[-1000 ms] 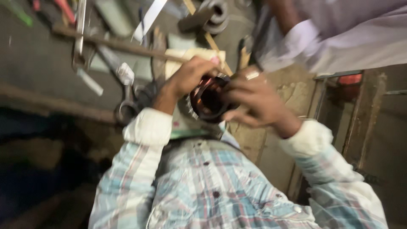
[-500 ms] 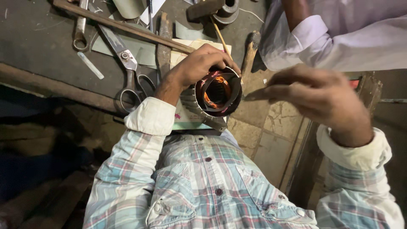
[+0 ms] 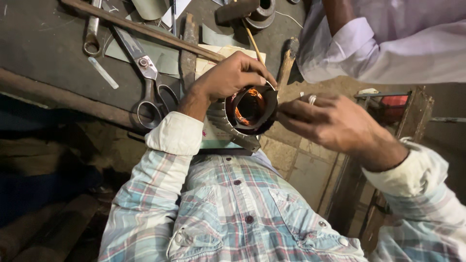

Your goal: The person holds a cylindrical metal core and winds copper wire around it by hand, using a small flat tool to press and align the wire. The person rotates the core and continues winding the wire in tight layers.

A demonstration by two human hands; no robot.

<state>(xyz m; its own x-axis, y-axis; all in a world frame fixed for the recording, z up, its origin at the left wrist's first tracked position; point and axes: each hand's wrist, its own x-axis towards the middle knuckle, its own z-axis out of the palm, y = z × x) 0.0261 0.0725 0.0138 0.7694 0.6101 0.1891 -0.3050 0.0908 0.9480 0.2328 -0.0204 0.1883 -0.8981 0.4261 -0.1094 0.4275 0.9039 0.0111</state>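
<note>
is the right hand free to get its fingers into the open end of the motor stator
Probably yes: the right hand sits at the stator rim, the opening faces up uncovered, and the left hand grips only the far edge.

Motor stator (image 3: pixel 245 114): lower housing hidden behind left hand (image 3: pixel 228 77) and shirt cuff; inside too blurred to read beyond an orange glow. Right hand (image 3: pixel 335 123) fingertips at the stator rim, contact unclear. Above the stator, a co-worker's sleeve (image 3: pixel 388 43) cut off by the frame edge.
</note>
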